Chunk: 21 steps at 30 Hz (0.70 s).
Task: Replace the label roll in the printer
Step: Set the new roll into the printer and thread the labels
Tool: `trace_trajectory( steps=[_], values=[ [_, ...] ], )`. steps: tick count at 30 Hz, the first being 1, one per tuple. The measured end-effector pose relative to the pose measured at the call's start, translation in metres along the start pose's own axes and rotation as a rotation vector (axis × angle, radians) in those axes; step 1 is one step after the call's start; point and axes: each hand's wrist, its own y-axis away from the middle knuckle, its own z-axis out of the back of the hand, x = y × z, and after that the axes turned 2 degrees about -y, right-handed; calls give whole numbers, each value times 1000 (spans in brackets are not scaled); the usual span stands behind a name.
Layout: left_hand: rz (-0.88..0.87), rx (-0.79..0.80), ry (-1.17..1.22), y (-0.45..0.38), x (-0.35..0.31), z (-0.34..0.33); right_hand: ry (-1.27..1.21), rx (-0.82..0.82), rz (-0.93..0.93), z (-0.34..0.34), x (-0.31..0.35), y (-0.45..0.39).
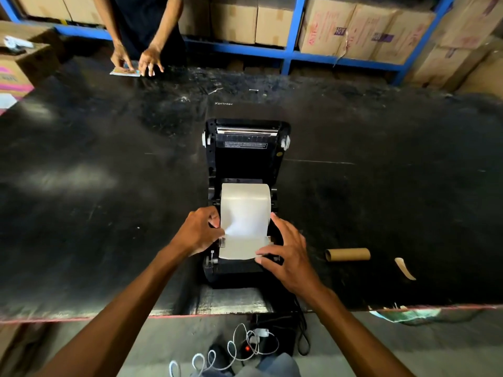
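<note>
A black label printer (246, 153) stands on the dark table with its lid tipped open away from me. A white label roll (245, 197) sits in its bay, and its loose end (239, 248) runs toward me under the small paper guides. My left hand (200, 232) pinches the paper's left edge beside the left guide. My right hand (285, 254) rests its fingertips on the paper's near right corner at the printer's front. An empty brown cardboard core (347, 254) lies on the table to the right.
A torn strip of backing paper (405, 268) lies right of the core. Another person's hands (138, 61) hold a card at the far table edge. Cardboard boxes (367, 28) fill blue shelves behind. Cables and a power strip (253, 346) lie on the floor below.
</note>
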Motion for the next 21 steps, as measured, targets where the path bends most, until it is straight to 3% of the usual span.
trace_trajectory(
  steps=[6,10,13,21],
  values=[
    [-138,-128,-8,17,0,-1,78,-63,54,3,5,-8],
    [-390,59,-181,42,6,0,80,-59,63,0,5,-4],
    [-529,-22,-326,49,11,-3,72,-71,66,-3,5,1],
    [-553,-55,-256,68,14,-7,180,-47,235,-3,-2,18]
  ],
)
